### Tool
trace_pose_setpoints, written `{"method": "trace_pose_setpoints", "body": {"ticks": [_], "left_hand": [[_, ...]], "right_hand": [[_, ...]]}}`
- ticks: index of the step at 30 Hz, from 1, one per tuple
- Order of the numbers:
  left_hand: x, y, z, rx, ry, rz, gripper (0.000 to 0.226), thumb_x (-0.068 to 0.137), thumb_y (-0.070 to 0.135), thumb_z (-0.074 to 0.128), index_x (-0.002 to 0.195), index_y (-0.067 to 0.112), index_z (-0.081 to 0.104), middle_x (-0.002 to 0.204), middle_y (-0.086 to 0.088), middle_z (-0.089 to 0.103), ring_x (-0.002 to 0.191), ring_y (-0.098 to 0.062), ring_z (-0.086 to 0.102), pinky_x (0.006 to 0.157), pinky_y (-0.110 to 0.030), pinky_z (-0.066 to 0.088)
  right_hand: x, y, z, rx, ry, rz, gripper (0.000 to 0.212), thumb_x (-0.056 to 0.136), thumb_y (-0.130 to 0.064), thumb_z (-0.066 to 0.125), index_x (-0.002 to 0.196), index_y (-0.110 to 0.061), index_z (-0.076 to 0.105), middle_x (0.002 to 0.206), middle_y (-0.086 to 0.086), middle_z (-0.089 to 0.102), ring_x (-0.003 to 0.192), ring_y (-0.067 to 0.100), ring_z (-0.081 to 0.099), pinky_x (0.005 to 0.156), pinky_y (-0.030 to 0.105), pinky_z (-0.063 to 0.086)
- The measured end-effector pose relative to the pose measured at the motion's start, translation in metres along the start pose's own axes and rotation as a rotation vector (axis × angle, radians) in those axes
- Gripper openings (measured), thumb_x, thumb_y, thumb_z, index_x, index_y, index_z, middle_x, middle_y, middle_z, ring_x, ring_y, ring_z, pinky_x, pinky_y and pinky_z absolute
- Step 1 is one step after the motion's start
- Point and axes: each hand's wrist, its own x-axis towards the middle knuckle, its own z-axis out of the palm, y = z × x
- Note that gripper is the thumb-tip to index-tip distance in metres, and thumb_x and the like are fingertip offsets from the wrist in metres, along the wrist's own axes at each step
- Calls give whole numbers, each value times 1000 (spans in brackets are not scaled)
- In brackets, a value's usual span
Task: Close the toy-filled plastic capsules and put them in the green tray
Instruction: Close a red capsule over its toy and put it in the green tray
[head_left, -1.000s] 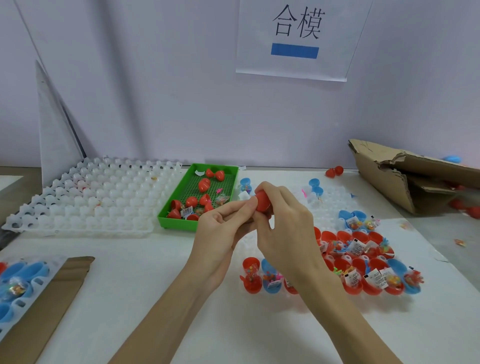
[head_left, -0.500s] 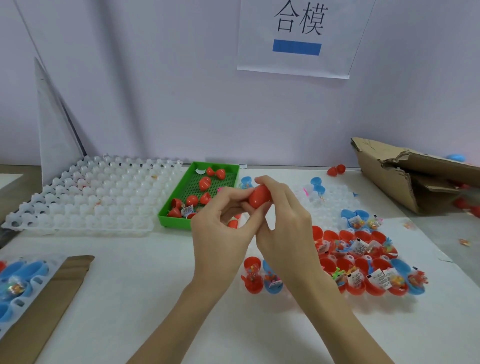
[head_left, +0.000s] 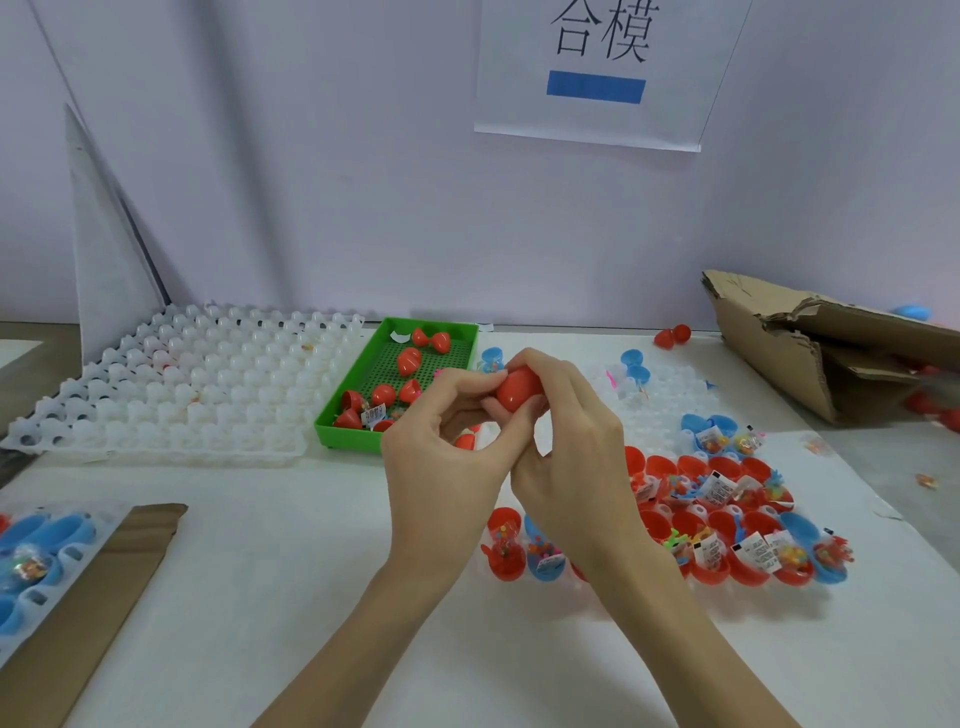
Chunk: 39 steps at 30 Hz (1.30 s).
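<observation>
A red plastic capsule (head_left: 518, 391) is held above the table's middle, pinched between both hands. My left hand (head_left: 447, 457) grips it from the left and below, my right hand (head_left: 569, 457) curls over it from the right. The capsule looks closed. Just behind the hands sits the green tray (head_left: 343, 415) with several red capsules (head_left: 408, 361) inside. To the right, several open red and blue capsule halves (head_left: 727, 519) filled with small toys and labels sit in a clear holder. Another red piece (head_left: 466, 441) shows under my left hand.
A large white moulded tray (head_left: 171, 384) lies at the left, with a folded white sheet standing behind it. A torn cardboard box (head_left: 810, 343) lies at the right. Blue capsule halves in a clear holder (head_left: 36, 556) rest on cardboard at the near left. Loose capsules (head_left: 672, 335) lie by the wall.
Both hands have lifted slightly with the red capsule and turned it, so more of its shell shows between the fingers. Nothing else on the table has moved.
</observation>
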Motion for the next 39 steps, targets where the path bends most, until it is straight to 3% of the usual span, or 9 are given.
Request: {"method": "trace_pose_setpoints", "body": {"ticks": [3,7,11,13,17,21,27,31,39], "left_hand": [[4,-2,-3,82,-12,27,29,82,17,88,107,16,75,97,9,78,96,-18,75,86,-27,61],[9,-3,-8,275,-24,193,31,84,2,84,112,14,74,104,6,74,93,-11,74,81,-23,60],[11,-3,-8,178,-87,127,31,85,4,83,110,17,72,107,5,72,100,-18,73,87,-31,61],[11,0,-7,36,-120,22,29,87,9,84,111,20,71,109,3,74,105,-20,73,89,-30,60],[14,5,-8,-249,-124,-174,19,92,16,79,110,21,74,105,3,78,100,-18,76,76,-21,58],[17,2,-11,-205,-143,-192,29,89,7,80,114,21,75,107,6,78,105,-13,73,78,-24,58],[16,3,-11,-225,-171,-224,33,86,8,84,115,20,76,102,2,79,100,-14,74,79,-20,57],[15,4,-10,-232,-141,-264,35,80,23,87,114,21,79,96,2,80,95,-13,76,79,-18,57],[9,4,-4,-207,-99,-146,28,83,5,84,109,16,82,88,3,79,85,-10,77,80,-16,58]], "right_hand": [[0,3,4,3,-24,13,38,90,-5,72,126,-3,58,115,5,64,97,0,52,90,6,43],[-6,0,10,-53,-64,111,69,85,-6,76,147,-8,45,125,1,59,101,-2,51,90,0,40],[-7,-3,12,-42,-7,121,50,91,-9,74,137,-5,56,119,3,67,99,9,62,91,27,56],[-4,-5,9,-16,30,102,42,94,-12,72,133,-4,59,117,3,69,97,9,63,90,18,53],[0,-4,3,-34,62,87,43,92,-8,71,133,-6,58,107,-4,62,80,-5,52,80,3,43],[1,-4,2,-36,21,92,50,89,-10,76,135,-8,57,108,1,62,82,-5,52,81,2,41],[3,-2,-3,-99,108,42,38,86,-16,80,120,-4,66,96,4,68,70,2,47,75,-2,41],[3,-1,-4,-100,114,12,36,88,-9,77,122,-3,64,94,3,66,80,4,47,76,1,41],[3,1,-9,-96,69,-2,40,86,-4,77,123,-1,64,90,3,61,78,8,47,71,17,45]]}}
